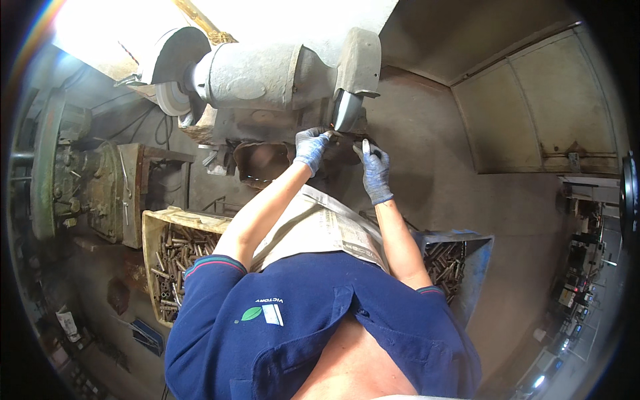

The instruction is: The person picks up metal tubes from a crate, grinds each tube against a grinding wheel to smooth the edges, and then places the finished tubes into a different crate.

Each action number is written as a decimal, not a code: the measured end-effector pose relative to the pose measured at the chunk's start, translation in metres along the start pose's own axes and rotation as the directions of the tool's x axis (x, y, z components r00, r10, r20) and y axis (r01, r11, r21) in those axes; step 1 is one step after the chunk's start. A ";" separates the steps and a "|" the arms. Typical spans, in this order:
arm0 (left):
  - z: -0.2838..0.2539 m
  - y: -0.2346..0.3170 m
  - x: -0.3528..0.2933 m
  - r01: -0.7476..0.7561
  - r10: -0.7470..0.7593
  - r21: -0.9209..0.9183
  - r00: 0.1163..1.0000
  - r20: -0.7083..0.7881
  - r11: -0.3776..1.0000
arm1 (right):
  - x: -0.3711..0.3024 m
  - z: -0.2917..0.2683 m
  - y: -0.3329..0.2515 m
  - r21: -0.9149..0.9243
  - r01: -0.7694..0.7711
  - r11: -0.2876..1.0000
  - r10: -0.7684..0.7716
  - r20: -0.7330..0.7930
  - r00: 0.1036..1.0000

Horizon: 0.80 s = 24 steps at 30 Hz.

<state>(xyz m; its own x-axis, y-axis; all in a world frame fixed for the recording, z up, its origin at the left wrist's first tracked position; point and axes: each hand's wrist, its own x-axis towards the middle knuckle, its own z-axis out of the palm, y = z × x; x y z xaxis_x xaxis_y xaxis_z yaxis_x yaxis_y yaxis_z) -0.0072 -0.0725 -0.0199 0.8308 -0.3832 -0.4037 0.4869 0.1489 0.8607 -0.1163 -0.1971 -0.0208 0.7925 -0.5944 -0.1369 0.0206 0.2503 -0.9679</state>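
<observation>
A grey bench grinder (250, 77) stands in front of me, with a guarded wheel at each end. My left hand (312, 148), in a blue-and-grey work glove, is closed in a pinch on a small metal piece (336, 134) just below the right grinding wheel (348, 110). A tiny orange spark glows at the wheel's lower edge. The piece is mostly hidden, so its kind cannot be made out. Just to the right, my right hand (376, 172) wears a matching glove. Its fingers are curled, with thumb and fingertips toward the wheel; what they hold is too small to name.
At my left, a yellowish crate (152, 267) holds many short metal tubes; a blue crate (481, 270) at my right holds similar ones. A green machine (87, 193) stands far left. Newspaper (347, 233) covers my lap. Metal panels (533, 107) stand at the right.
</observation>
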 end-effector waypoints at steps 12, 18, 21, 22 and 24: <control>-0.028 0.015 0.004 -0.016 0.012 -0.043 0.996 -0.084 0.999 | -0.006 0.038 0.008 0.194 -0.021 0.981 0.020 0.011 1.000; -0.046 0.011 0.010 -0.072 0.077 0.060 0.993 -0.094 0.996 | -0.006 0.047 0.008 0.045 0.025 0.999 -0.028 0.064 0.998; -0.051 0.014 0.004 -0.140 0.142 0.048 0.989 -0.034 0.989 | -0.009 0.047 0.011 0.187 0.018 0.982 -0.040 0.117 0.992; -0.052 0.020 -0.005 -0.147 0.147 -0.004 0.989 0.010 0.989 | -0.012 0.046 0.009 0.085 0.134 0.987 -0.145 0.136 0.980; -0.054 0.032 -0.026 -0.145 0.150 -0.073 0.987 0.065 0.987 | -0.024 0.041 0.000 -0.114 0.360 0.926 -0.332 0.208 0.920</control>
<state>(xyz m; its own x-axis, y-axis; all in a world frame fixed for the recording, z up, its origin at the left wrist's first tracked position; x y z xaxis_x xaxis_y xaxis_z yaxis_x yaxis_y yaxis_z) 0.0013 -0.0086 0.0018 0.8750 -0.4151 -0.2493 0.3799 0.2692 0.8850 -0.1107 -0.1517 -0.0092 0.8490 -0.4712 0.2389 0.2347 -0.0688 -0.9696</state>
